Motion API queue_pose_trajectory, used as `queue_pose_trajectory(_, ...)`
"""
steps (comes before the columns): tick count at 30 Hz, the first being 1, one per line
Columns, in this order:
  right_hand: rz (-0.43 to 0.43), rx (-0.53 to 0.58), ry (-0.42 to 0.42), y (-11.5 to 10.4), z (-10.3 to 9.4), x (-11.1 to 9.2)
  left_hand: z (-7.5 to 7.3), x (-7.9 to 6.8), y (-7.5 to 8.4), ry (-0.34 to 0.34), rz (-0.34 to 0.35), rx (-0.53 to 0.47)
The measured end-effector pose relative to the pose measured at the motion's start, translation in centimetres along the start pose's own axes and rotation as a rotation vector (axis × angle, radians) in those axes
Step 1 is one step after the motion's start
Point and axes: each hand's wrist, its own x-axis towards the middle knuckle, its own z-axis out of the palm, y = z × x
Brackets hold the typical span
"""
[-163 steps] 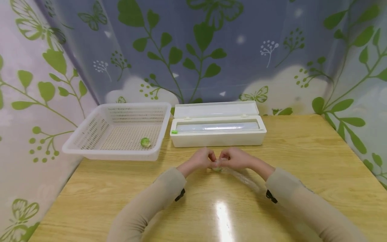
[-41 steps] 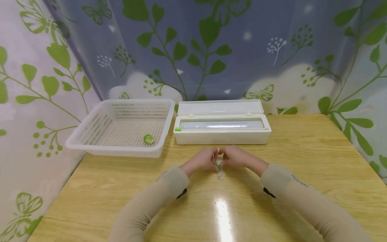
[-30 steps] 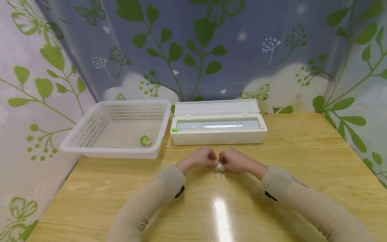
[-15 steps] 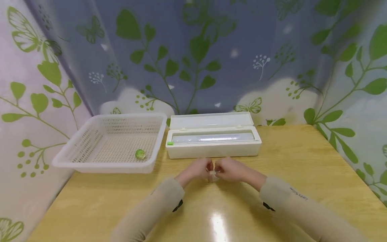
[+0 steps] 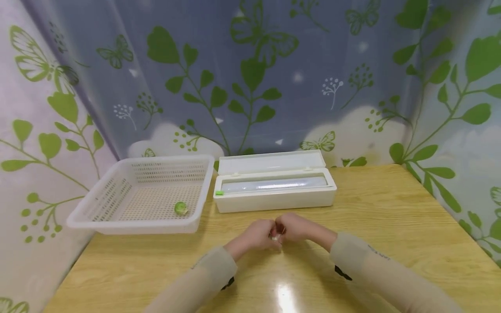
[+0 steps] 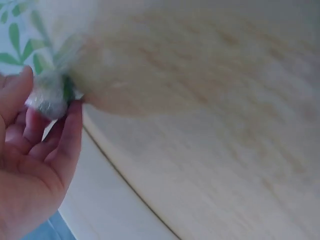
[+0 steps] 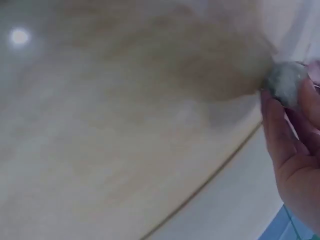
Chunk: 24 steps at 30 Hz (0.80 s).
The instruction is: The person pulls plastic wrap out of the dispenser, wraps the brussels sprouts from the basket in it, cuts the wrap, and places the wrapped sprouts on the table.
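Observation:
Both hands meet over the table, just in front of the cling film dispenser. Between them is a small Brussels sprout wrapped in clear cling film, mostly hidden by fingers in the head view. My left hand holds it between thumb and curled fingers. From the other side my right hand grips the same bundle, whose crinkled film shows pale at the fingertips in the right wrist view. Another Brussels sprout, green and seemingly bare, lies in the white plastic basket.
The basket stands at the left of the wooden table, beside the dispenser. The dispenser's lid is up, showing the film roll and a green slider at its left end. A patterned curtain hangs behind.
Earlier a loose length of film trailed from the sprout toward the right; now the film is bunched close around it. Both hands have stayed on the bundle, their fingers shifting. The head view has tilted up.

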Motion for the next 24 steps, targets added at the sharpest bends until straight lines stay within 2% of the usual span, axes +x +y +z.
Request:
queue_pose_trajectory(6,-0.025,0.047,0.049,0.3,0.6,-0.6,-0.4,-0.2,0.1,0.003,0.020,-0.013)
queue_pose_trajectory(13,0.077,0.090,0.018,-0.1,0.4,-2.0,0.7,-0.5,1.0,-0.020,-0.016,-0.003)
queue_pose_trajectory(16,0.071,0.099,0.024,0.0,0.7,-2.3,0.9,-0.6,1.3,-0.009,-0.026,-0.021)
queue_pose_trajectory(21,0.049,0.147,-0.024,0.1,0.9,-2.2,0.9,-0.6,1.4,0.007,-0.028,0.017)
queue_pose_trajectory(24,0.068,0.142,-0.005,0.2,0.9,-1.9,0.7,-0.5,1.6,0.004,-0.010,0.062)
